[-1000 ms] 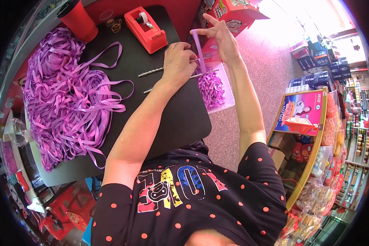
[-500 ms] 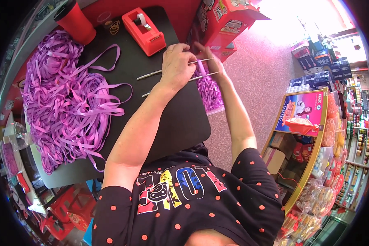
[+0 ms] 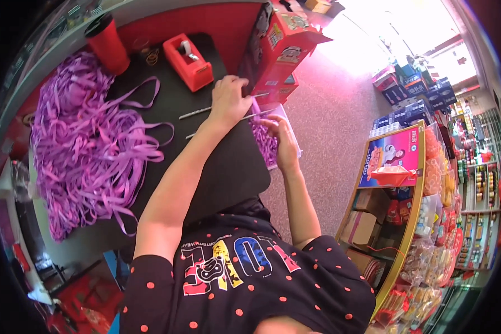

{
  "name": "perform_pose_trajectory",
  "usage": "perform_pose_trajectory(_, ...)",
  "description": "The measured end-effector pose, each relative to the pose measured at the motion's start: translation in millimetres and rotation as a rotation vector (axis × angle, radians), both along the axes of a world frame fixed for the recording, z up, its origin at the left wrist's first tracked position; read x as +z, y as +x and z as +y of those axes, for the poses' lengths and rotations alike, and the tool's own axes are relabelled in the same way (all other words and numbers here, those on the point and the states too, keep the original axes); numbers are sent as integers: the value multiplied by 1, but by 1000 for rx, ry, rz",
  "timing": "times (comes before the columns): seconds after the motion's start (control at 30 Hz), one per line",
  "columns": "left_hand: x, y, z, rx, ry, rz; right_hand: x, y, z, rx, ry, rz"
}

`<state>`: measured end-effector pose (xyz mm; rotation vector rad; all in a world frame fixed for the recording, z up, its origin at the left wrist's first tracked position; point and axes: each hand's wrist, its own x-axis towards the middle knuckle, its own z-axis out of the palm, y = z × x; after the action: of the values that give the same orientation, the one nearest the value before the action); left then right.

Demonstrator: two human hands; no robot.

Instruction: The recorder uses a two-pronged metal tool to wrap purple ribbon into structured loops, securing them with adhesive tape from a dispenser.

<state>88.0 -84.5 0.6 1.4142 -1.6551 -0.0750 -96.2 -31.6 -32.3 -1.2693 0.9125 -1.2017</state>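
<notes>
Over the right edge of the black rounded-corner tabletop [image 3: 236,172], the left hand [image 3: 228,103] bends its fingers across two thin silvery metal rods [image 3: 195,113]; I can't tell whether it clamps them. The right hand [image 3: 284,142], half-curled, sits by the flat purple ribbon strip [image 3: 255,106] at the rods, its pinch unclear to me, above a pale box [image 3: 298,150] of purple ribbon pieces [image 3: 266,148].

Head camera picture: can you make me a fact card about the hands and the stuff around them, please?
Left hand: over two thin metal rods
Left hand's grip: can't tell
Right hand: fingers bent, near the rods' right ends
Ribbon pile: big, purple, on the left of the dark table
Bin: pale, beyond the table's right edge, with purple ribbon pieces inside
Tape dispenser: red, on the table
</notes>
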Motion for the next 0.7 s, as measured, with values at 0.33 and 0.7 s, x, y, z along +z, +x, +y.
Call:
perform_pose_trajectory(0.33, 50, -50, 83, -359, 785, 1673, 28, 7, -12, 31, 151, -38)
perform_pose_trajectory(0.7, 8, -83, 61, -513, 940, 2074, 51, 10, -17, -44, 167, 172)
